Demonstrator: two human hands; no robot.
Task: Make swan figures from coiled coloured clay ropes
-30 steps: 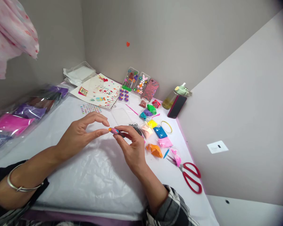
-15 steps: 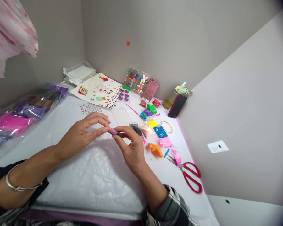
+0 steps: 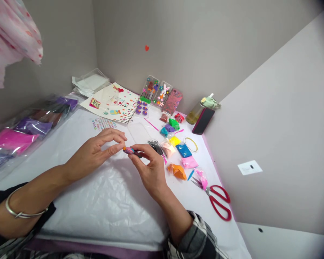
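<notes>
A small piece of modelling clay (image 3: 129, 150), streaked pink, purple and blue with an orange tip, is pinched between the thumb and fingers of my right hand (image 3: 152, 172). Something dark shows just behind it, under those fingers; its kind is unclear. My left hand (image 3: 93, 154) is beside the orange tip, its thumb at or very near it and its fingers bent and apart from the thumb. Beyond the hands lies a clear phone case (image 3: 139, 133). A packet of black clay (image 3: 154, 145) is partly hidden behind my right hand.
Several clay packets, including orange (image 3: 176, 171) and blue (image 3: 184, 150), lie to the right. Red-handled scissors (image 3: 218, 201) rest near the right edge. A phone (image 3: 203, 121) leans on a bottle (image 3: 196, 113). Decorated cases (image 3: 172, 101) stand by the wall, near a sticker sheet (image 3: 104, 124).
My left thumb has drawn back slightly from the clay piece, so more of its orange tip shows. My right hand keeps its pinch almost in place.
</notes>
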